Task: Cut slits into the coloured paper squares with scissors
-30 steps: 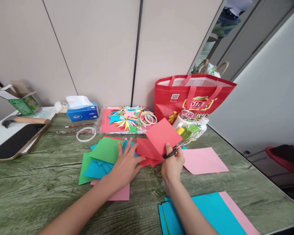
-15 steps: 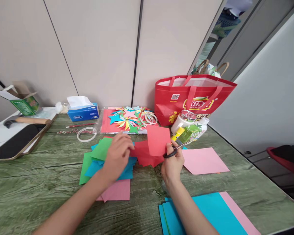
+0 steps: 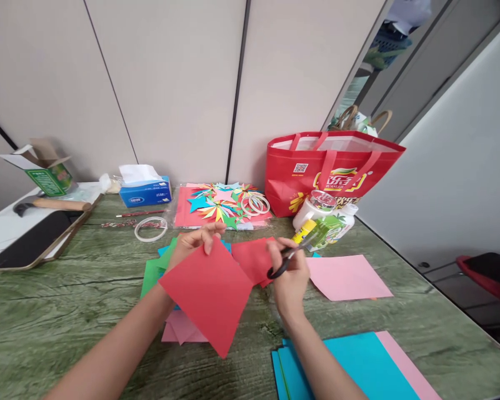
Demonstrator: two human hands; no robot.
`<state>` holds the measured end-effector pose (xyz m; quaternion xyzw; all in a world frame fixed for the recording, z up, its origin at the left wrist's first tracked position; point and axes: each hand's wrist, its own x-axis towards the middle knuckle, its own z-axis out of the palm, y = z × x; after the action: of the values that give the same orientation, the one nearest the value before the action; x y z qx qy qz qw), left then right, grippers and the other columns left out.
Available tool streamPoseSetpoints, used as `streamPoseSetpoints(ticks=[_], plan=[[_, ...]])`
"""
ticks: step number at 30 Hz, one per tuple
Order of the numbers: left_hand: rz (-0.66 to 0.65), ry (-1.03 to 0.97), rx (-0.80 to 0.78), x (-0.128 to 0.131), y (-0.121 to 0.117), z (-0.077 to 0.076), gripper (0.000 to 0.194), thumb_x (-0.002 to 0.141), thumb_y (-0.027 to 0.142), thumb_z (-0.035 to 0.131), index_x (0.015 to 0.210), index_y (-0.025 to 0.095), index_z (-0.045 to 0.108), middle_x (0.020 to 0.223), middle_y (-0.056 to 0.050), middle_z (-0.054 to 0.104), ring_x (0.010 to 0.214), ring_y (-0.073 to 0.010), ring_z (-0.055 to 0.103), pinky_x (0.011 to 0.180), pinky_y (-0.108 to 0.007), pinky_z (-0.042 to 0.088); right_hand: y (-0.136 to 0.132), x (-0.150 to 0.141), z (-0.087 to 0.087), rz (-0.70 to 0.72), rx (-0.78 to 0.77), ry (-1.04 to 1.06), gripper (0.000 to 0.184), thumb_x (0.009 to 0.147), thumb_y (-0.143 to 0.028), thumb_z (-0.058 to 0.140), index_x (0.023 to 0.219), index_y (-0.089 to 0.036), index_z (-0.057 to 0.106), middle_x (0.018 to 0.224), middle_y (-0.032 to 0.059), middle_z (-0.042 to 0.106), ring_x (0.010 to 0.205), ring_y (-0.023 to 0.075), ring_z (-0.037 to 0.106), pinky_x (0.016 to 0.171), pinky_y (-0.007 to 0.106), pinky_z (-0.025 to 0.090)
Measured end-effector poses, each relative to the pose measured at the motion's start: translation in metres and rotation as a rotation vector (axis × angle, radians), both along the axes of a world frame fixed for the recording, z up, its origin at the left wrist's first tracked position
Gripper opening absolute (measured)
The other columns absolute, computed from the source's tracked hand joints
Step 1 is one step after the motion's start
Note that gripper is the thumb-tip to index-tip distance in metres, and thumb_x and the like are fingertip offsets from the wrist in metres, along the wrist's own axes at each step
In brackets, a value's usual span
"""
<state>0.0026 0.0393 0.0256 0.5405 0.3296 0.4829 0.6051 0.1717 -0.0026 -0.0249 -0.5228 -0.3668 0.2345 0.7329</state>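
The left hand [image 3: 194,244] is closed in a pinch, thumb against curled fingers, on the upper corner of a red square sheet [image 3: 208,300]. The sheet hangs tilted from this grip, on the near side of the left fingers, with one corner pointing down toward the table [image 3: 108,322] and another pointing toward the right hand [image 3: 290,275]. The right hand is curled around the black handles of the scissors [image 3: 279,271]; the blades point away from the left hand, toward the glue stick [image 3: 304,231]. The held sheet is well apart from the blades. A red paper stack [image 3: 252,253] lies between the hands, beyond the sheet; whether the right fingers touch it cannot be determined.
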Motion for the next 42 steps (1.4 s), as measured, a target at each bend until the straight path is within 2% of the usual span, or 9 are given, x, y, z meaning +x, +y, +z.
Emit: streamPoseSetpoints(ticks=[3,5,10,13,18,24,27,33,42], plan=[[-0.008,0.012,0.008,0.006,-0.001,-0.003,0.028,0.051,0.027,0.069,0.038,0.017,0.046,0.102,-0.006,0.06,0.093,-0.0234,0.053,0.067,-0.03,0.043,-0.007,-0.013,0.002,0.553,-0.131,0.095,0.025,0.071,-0.03,0.058,0.092,-0.017,0.056,0.067,0.0004,0.061,0.056,0.0135,0.056,0.052,0.025,0.043],[-0.005,0.018,0.004,0.01,-0.001,-0.004,0.017,0.052,0.027,0.07,0.047,0.018,0.055,0.099,-0.005,0.061,0.096,-0.0235,0.052,0.071,-0.03,0.043,-0.01,-0.019,0.0,0.693,-0.181,0.14,0.027,0.065,-0.027,0.066,0.09,-0.018,0.059,0.063,-0.0021,0.059,0.051,0.0103,0.052,0.046,0.02,0.039],[0.031,-0.116,-0.324,0.015,-0.002,-0.003,0.047,0.07,0.052,0.049,0.103,0.018,0.056,0.099,-0.01,0.063,0.079,-0.0224,0.061,0.061,-0.032,0.047,-0.006,-0.016,-0.004,0.346,-0.139,0.175,0.03,0.059,-0.023,0.07,0.086,-0.018,0.059,0.064,-0.0038,0.057,0.055,0.0092,0.051,0.051,0.02,0.039],[-0.058,-0.106,-0.363,0.016,-0.002,-0.003,0.063,0.068,0.065,0.037,0.097,0.013,0.06,0.092,-0.012,0.066,0.078,-0.0246,0.061,0.062,-0.033,0.048,-0.003,-0.011,-0.004,0.142,-0.106,0.182,0.031,0.06,-0.024,0.069,0.087,-0.017,0.057,0.066,-0.0021,0.06,0.06,0.0113,0.055,0.056,0.022,0.041],[-0.01,0.148,-0.128,0.017,-0.003,-0.009,0.03,0.064,0.039,0.063,0.085,0.017,0.064,0.081,-0.002,0.068,0.074,-0.0189,0.061,0.065,-0.029,0.048,-0.003,-0.012,-0.001,0.138,-0.066,0.243,0.032,0.06,-0.027,0.069,0.087,-0.015,0.056,0.066,-0.0005,0.061,0.057,0.0113,0.056,0.054,0.023,0.044],[0.022,0.187,-0.175,0.014,-0.003,-0.007,0.022,0.064,0.034,0.063,0.076,0.016,0.065,0.066,0.0,0.067,0.054,-0.0157,0.06,0.046,-0.026,0.048,0.005,-0.003,-0.004,0.054,-0.094,0.386,0.03,0.062,-0.029,0.067,0.088,-0.017,0.056,0.066,-0.0018,0.062,0.051,0.0095,0.054,0.051,0.022,0.043],[0.035,0.132,-0.242,0.011,-0.003,0.0,0.028,0.062,0.034,0.065,0.083,0.016,0.063,0.064,0.0,0.066,0.045,-0.0151,0.057,0.038,-0.028,0.048,0.007,-0.001,-0.008,0.162,-0.094,0.373,0.029,0.062,-0.028,0.067,0.087,-0.017,0.057,0.067,-0.0008,0.062,0.052,0.0101,0.055,0.053,0.024,0.044],[0.055,0.086,-0.202,0.005,0.0,0.006,0.028,0.064,0.032,0.064,0.086,0.015,0.062,0.061,0.0,0.066,0.041,-0.0134,0.056,0.035,-0.027,0.049,-0.006,-0.018,-0.003,0.677,-0.134,0.11,0.017,0.063,-0.024,0.067,0.078,-0.018,0.061,0.066,-0.0012,0.06,0.059,0.0128,0.052,0.057,0.025,0.043],[-0.087,0.216,-0.16,-0.005,0.005,0.004,0.025,0.067,0.034,0.061,0.084,0.016,0.064,0.051,-0.001,0.064,0.038,-0.0135,0.055,0.034,-0.023,0.044,-0.007,-0.019,0.002,0.709,-0.13,0.083,0.021,0.063,-0.035,0.065,0.076,-0.019,0.061,0.063,-0.0009,0.058,0.06,0.0154,0.051,0.058,0.028,0.044]])
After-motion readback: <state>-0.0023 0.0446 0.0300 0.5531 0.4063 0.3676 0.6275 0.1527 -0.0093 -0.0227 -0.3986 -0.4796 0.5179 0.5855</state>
